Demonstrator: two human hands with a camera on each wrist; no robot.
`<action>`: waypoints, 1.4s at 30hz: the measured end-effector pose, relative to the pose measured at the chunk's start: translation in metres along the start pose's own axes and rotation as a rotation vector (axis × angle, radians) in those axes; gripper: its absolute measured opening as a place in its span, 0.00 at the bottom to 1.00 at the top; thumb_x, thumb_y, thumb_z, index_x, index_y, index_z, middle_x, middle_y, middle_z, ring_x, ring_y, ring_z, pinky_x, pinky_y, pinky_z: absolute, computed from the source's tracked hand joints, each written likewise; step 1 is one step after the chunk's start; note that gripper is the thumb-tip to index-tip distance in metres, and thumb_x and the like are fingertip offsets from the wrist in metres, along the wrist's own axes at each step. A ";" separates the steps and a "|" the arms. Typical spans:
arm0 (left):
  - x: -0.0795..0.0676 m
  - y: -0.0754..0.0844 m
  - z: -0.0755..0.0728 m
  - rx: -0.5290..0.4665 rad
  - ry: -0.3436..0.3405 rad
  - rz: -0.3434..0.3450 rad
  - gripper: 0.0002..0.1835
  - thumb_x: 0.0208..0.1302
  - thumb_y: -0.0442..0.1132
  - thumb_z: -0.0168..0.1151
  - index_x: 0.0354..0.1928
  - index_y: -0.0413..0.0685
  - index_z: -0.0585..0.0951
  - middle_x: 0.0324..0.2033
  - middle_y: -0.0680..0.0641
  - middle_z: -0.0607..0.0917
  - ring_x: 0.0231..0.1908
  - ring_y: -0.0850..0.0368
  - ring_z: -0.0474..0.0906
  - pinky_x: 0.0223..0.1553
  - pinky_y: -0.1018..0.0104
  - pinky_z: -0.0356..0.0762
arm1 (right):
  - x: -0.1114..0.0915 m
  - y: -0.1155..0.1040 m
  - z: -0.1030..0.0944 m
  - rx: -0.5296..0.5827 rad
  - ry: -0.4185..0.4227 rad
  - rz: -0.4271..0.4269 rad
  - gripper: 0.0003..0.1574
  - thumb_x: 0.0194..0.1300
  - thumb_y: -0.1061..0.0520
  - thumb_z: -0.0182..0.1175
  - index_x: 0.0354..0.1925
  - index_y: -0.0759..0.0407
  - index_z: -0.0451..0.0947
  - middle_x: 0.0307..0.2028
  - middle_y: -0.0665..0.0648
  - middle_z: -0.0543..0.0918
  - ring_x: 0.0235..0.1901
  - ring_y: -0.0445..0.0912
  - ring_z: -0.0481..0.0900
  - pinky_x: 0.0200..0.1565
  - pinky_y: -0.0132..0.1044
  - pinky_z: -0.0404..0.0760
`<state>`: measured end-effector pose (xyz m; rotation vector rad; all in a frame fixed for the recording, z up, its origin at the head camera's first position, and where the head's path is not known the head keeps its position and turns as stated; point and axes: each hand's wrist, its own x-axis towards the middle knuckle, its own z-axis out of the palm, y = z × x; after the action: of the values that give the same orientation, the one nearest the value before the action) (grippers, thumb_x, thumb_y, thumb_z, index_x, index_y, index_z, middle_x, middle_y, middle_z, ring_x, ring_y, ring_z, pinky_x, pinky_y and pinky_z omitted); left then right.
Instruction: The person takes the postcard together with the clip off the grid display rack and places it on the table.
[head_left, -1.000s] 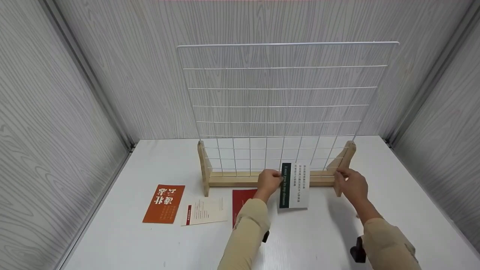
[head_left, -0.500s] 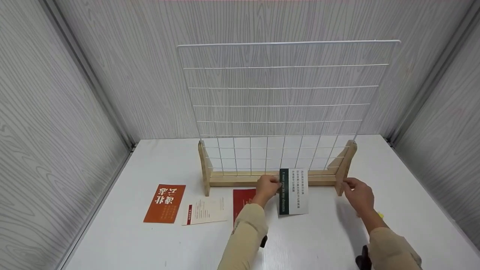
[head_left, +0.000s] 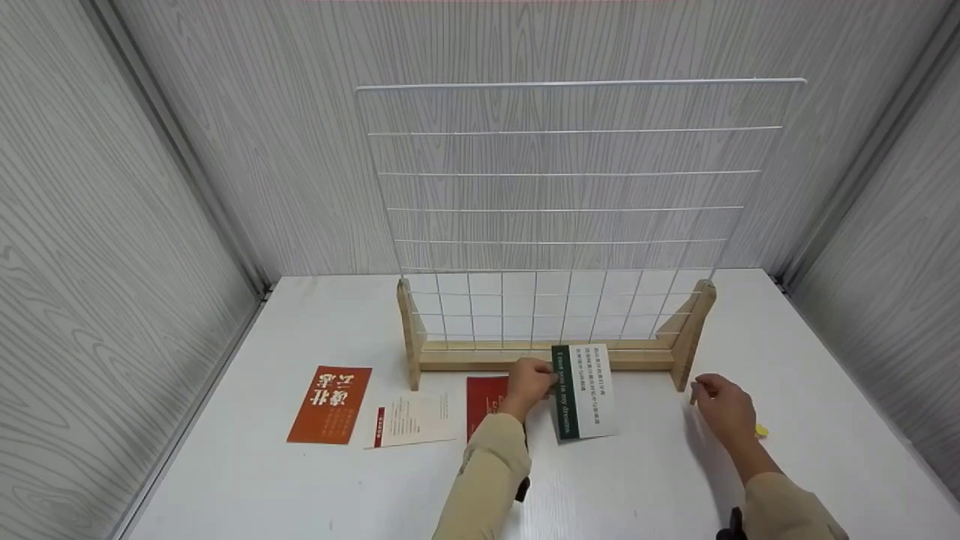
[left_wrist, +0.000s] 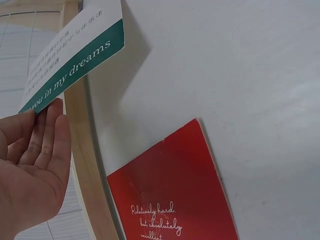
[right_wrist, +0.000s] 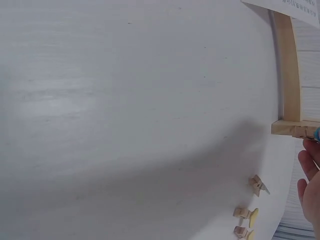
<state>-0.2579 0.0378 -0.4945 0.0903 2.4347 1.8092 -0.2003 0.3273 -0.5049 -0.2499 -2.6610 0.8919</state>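
Note:
My left hand (head_left: 527, 384) pinches the left edge of a white postcard (head_left: 598, 397) with a dark green band lettered in English. The card overlaps the front wooden bar of the wire grid stand (head_left: 465, 358). In the left wrist view, the card (left_wrist: 80, 62) slants away from the fingertips, above the table. Beside the stand's right foot, my right hand (head_left: 726, 411) pinches a small wooden clothespin (right_wrist: 303, 131) with a blue bit near the fingers. A red postcard (left_wrist: 167, 187) lies on the table, partly behind my left hand and sleeve in the head view.
Left of the red card lie a cream postcard (head_left: 415, 422) and an orange postcard (head_left: 330, 405). Several small wooden clothespins (right_wrist: 242, 213), some with yellow decorations, lie on the table to the right. Grained panels (head_left: 112, 270) wall in the table on the sides and back.
My left hand has lowered the green-banded card toward me and slightly left. My right hand has moved down and right, away from the stand's foot. The other cards stay put.

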 end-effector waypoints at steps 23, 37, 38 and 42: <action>-0.009 -0.014 -0.001 0.056 -0.020 -0.092 0.04 0.51 0.26 0.55 0.27 0.34 0.80 0.18 0.47 0.78 0.20 0.56 0.75 0.22 0.64 0.75 | -0.009 0.020 -0.004 -0.106 -0.112 0.090 0.17 0.61 0.57 0.47 0.41 0.69 0.73 0.34 0.64 0.78 0.34 0.57 0.73 0.40 0.54 0.60; -0.012 -0.019 0.001 0.074 0.015 -0.132 0.06 0.47 0.23 0.54 0.18 0.35 0.76 0.13 0.45 0.76 0.14 0.55 0.73 0.14 0.68 0.71 | -0.015 0.027 -0.005 -0.113 -0.143 0.100 0.17 0.61 0.59 0.44 0.41 0.72 0.72 0.34 0.67 0.77 0.34 0.59 0.73 0.35 0.52 0.67; -0.012 -0.020 0.001 0.073 0.013 -0.133 0.06 0.47 0.23 0.54 0.17 0.35 0.76 0.13 0.45 0.75 0.13 0.56 0.73 0.14 0.67 0.72 | -0.015 0.027 -0.005 -0.100 -0.150 0.111 0.17 0.61 0.59 0.44 0.41 0.72 0.72 0.34 0.67 0.76 0.34 0.58 0.73 0.34 0.50 0.68; -0.012 -0.023 0.001 0.072 0.008 -0.144 0.06 0.47 0.24 0.56 0.17 0.36 0.75 0.13 0.46 0.76 0.14 0.56 0.74 0.15 0.66 0.73 | -0.015 0.027 -0.004 -0.059 -0.166 0.146 0.17 0.61 0.60 0.45 0.41 0.73 0.71 0.34 0.66 0.76 0.32 0.55 0.72 0.31 0.46 0.70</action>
<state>-0.2459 0.0307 -0.5165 -0.0839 2.4426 1.6657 -0.1835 0.3473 -0.5218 -0.4052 -2.8557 0.9156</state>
